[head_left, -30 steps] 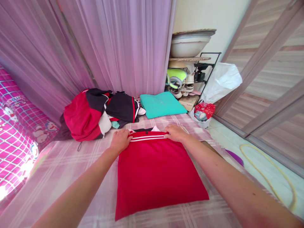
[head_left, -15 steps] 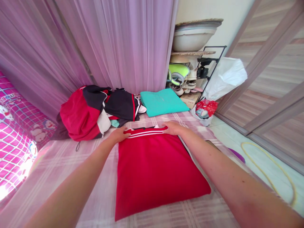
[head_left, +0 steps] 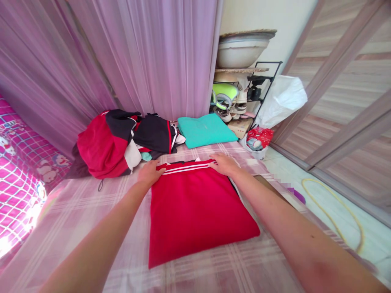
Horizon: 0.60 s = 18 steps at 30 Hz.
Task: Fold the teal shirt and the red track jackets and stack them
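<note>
A red garment point(head_left: 195, 207) with white stripes along its far edge lies folded into a flat, roughly square shape on the bed. At its far left corner, my left hand point(head_left: 149, 172) pinches the striped edge between thumb and fingers. Similarly, my right hand point(head_left: 223, 164) is closed on the far right end of the same edge. Bits of dark and white cloth peek out just behind the stripes. What lies inside the fold is hidden.
Beyond my left hand is a heap of red, black and white clothes point(head_left: 102, 148). A folded turquoise garment point(head_left: 206, 130) lies by the purple curtain point(head_left: 159, 57). A shoe rack point(head_left: 259, 99), a white bag point(head_left: 285, 99) and a yellow hoop point(head_left: 362, 228) are at the right, off the bed point(head_left: 119, 248).
Both hands keep their hold on the garment's far edge. The view has turned slightly, so the things at the right appear a little further left. The garment looks otherwise the same.
</note>
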{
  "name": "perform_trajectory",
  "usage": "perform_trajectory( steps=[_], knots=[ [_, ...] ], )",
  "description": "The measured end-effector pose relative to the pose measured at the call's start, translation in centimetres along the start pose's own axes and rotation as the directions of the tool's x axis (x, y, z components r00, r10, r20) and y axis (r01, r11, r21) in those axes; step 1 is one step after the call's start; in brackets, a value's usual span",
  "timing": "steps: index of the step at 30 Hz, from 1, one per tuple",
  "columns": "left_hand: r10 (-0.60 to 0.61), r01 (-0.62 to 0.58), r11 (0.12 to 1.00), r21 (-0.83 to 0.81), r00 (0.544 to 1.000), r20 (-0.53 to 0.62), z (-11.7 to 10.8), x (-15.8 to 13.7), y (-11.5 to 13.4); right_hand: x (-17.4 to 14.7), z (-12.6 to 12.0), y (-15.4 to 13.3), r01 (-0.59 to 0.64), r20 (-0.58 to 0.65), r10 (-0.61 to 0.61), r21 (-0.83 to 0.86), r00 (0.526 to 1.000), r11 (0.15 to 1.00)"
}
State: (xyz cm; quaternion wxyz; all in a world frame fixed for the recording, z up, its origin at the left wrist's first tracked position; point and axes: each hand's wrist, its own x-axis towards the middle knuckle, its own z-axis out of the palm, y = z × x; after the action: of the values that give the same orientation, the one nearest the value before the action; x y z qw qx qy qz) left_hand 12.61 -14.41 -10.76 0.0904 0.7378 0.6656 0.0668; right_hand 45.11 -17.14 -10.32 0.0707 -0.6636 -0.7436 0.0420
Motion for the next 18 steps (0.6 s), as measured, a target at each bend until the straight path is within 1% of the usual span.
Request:
perform_trajectory(
  steps=[2,3,4,5,7,8,9,11,13,15,18],
  knots=[
    [0.050,-0.048,0.999,0.018,0.989,-0.138,0.4,-2.7,0.1,-2.6,-0.3,-0.1,0.025,-0.136,-0.017,0.061,0.991,0.998],
    [0.084,-0.080,0.996,0.029,0.981,-0.176,0.7,-4.3,0.3,-4.1,-0.4,-0.4,0.053,-0.173,-0.037,0.092,0.984,0.994],
    [0.123,-0.118,0.992,0.038,0.974,-0.191,1.1,-6.0,0.5,-5.8,-0.5,-0.9,0.091,-0.188,-0.068,0.119,0.980,0.989],
    [0.167,-0.161,0.986,0.044,0.968,-0.186,1.6,-7.6,0.7,-7.5,-0.4,-1.5,0.136,-0.184,-0.110,0.140,0.977,0.981],
    [0.261,-0.257,0.965,0.048,0.955,-0.140,2.6,-10.5,1.6,-10.7,0.1,-2.9,0.215,-0.126,-0.197,0.149,0.972,0.965],
    [0.296,-0.293,0.955,0.049,0.949,-0.106,3.1,-11.7,2.1,-12.0,0.5,-3.6,0.230,-0.084,-0.220,0.134,0.972,0.964],
    [0.313,-0.309,0.949,0.053,0.947,-0.071,3.5,-12.6,2.6,-12.9,1.0,-4.0,0.220,-0.036,-0.218,0.112,0.975,0.969],
    [0.298,-0.297,0.953,0.065,0.954,-0.008,4.2,-13.5,3.7,-13.6,2.0,-4.3,0.140,0.051,-0.144,0.067,0.988,0.988],
    [0.261,-0.262,0.962,0.075,0.965,0.028,4.4,-13.5,4.4,-13.3,2.8,-3.9,0.042,0.103,-0.047,0.051,0.994,0.998],
    [0.250,-0.252,0.966,0.063,0.968,0.035,4.4,-13.1,4.6,-12.7,3.2,-3.4,0.001,0.114,-0.009,0.069,0.993,0.998],
    [0.266,-0.266,0.964,-0.003,0.964,0.016,4.3,-12.8,3.6,-12.5,3.5,-2.7,0.000,0.079,-0.008,0.100,0.997,0.995]
  ],
)
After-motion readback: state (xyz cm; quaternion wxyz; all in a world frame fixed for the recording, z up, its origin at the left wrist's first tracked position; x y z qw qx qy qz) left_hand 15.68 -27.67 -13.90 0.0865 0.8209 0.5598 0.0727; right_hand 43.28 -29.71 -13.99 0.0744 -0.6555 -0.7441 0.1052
